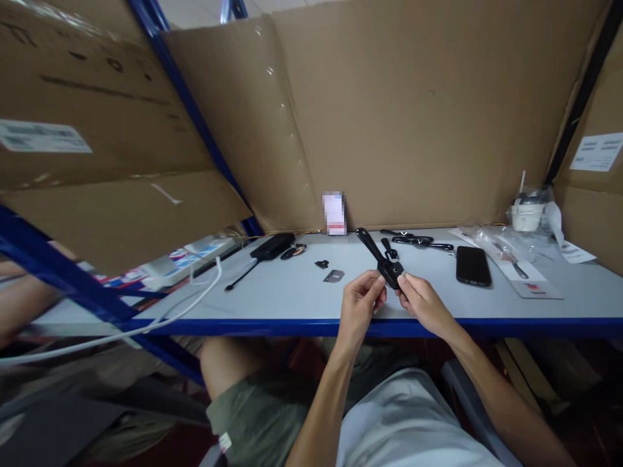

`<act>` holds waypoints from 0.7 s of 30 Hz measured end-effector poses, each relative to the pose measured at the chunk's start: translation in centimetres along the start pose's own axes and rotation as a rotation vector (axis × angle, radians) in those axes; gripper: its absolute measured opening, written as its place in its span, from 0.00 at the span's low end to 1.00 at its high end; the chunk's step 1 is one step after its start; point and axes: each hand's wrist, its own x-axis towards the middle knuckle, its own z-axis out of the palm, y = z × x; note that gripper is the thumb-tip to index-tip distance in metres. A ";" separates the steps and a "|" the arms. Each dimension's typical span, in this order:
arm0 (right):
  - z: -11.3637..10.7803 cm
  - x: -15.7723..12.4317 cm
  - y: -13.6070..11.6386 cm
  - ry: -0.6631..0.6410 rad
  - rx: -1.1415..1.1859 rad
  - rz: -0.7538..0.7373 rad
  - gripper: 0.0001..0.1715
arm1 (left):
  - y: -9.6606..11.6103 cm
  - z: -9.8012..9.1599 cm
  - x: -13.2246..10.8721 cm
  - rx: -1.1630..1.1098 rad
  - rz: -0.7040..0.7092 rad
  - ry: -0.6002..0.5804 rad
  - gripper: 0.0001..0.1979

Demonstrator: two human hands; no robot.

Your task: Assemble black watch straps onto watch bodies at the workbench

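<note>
My left hand [361,299] pinches the near left side of a black spokeshave [388,271]. My right hand [422,299] grips its right side, fingers closed round the edge. The tool is raised over the front of the table, one long handle with a hole in its end pointing up and away to the left. My fingers hide part of its body. To the left on the tabletop lie a flat grey metal blade [333,276] and a small black metal piece [321,264]. Behind the held tool rest several more black handled tools [422,243], partly overlapping.
A dark phone [473,266] lies right of my hands; a lit phone [334,214] leans against the cardboard wall [418,117]. Clear packaging on a card [535,285] and a bagged white cup [527,215] stand farther right. A black cabled box [274,246] and white cable [185,318] are left.
</note>
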 end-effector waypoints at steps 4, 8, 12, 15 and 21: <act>0.0 -0.2 -0.3 -0.003 0.021 0.021 0.30 | 0.0 0.1 -0.1 0.001 0.009 0.002 0.19; 0.0 -0.3 -0.6 -0.005 0.012 0.021 0.31 | -0.1 0.1 0.0 0.003 0.015 0.001 0.19; 0.0 -0.2 -0.5 -0.002 0.002 0.017 0.32 | -0.2 0.0 0.0 -0.005 0.013 -0.003 0.19; 0.0 -0.2 -0.4 -0.006 0.008 0.017 0.31 | -0.1 0.0 0.0 -0.001 0.006 -0.004 0.19; 0.0 -0.2 -0.2 -0.006 0.038 0.011 0.30 | -0.1 0.0 0.0 -0.004 0.010 -0.008 0.19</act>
